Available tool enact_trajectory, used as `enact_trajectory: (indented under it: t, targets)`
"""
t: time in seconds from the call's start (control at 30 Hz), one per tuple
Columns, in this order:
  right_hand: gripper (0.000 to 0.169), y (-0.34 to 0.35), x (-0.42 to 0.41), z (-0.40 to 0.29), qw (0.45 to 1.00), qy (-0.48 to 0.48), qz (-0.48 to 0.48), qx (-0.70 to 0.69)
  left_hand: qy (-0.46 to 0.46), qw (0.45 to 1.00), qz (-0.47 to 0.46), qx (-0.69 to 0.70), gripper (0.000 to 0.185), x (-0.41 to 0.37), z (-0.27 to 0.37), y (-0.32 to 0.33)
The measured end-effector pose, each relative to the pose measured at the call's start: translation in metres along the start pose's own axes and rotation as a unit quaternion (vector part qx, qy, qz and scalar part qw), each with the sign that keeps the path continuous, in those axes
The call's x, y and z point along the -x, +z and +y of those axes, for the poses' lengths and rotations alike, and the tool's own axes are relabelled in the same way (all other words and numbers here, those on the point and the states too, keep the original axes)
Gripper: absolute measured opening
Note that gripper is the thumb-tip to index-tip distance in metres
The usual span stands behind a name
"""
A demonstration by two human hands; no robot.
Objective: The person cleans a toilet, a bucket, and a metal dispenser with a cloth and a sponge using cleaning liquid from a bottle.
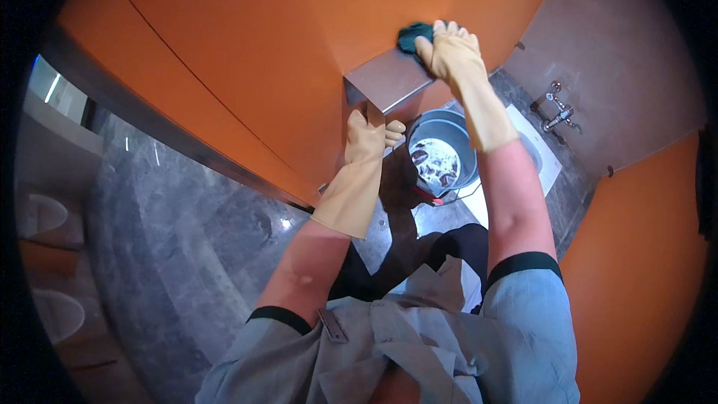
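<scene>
My right hand (451, 53), in a cream rubber glove, presses a dark green cloth (414, 38) to the orange partition panel (252, 28), at the far end of a metal box-shaped dispenser (390, 79). The dispenser is fixed to the panel, its smooth top facing me. Below its near corner is my left hand (367, 137), gloved the same way, with curled fingers around the lower part of the dispenser. Part of that grip is hidden. Under the dispenser stands a grey bucket (470, 148) holding foamy water and dark pieces that look like cloth.
Right of the bucket, a white squat toilet (552, 160) is set in the grey floor (162, 202). A metal flush valve (558, 115) juts from the wall behind it. Another orange panel (645, 247) closes the right side. White urinals (56, 314) stand far left, beyond the panel's edge.
</scene>
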State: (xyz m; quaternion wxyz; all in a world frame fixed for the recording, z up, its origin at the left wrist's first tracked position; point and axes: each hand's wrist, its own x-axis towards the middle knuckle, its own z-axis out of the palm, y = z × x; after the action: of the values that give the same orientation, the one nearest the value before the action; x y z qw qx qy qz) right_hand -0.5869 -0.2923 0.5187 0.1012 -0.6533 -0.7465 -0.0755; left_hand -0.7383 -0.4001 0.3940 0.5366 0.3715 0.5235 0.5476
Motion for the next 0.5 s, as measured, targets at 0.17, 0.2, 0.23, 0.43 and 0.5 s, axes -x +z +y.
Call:
enact_trajectory:
  t: [0.17, 0.2, 0.23, 0.43, 0.5]
  targets:
    - [0.061, 0.000, 0.049, -0.061, 0.994, -0.103, -0.015, 0.037, 0.161, 0.977, 0.081, -0.114, 0.059, -0.009, -0.025, -0.016]
    - [0.060, -0.002, 0.079, -0.078, 0.984, -0.173, 0.053, 0.009, 0.286, 0.915, 0.174, -0.224, 0.058, -0.014, -0.055, -0.022]
    - [0.060, -0.001, 0.076, -0.072, 0.984, -0.171, 0.055, 0.004, 0.257, 0.931, 0.167, -0.199, 0.057, -0.014, -0.048, -0.016]
    - [0.061, 0.007, -0.004, 0.013, 0.999, 0.025, 0.047, -0.003, 0.006, 1.000, 0.004, 0.025, 0.055, -0.005, 0.001, 0.001]
    - [0.061, 0.008, 0.006, 0.007, 0.999, 0.010, 0.039, -0.006, 0.024, 0.999, 0.014, 0.034, 0.054, -0.005, -0.002, 0.001]
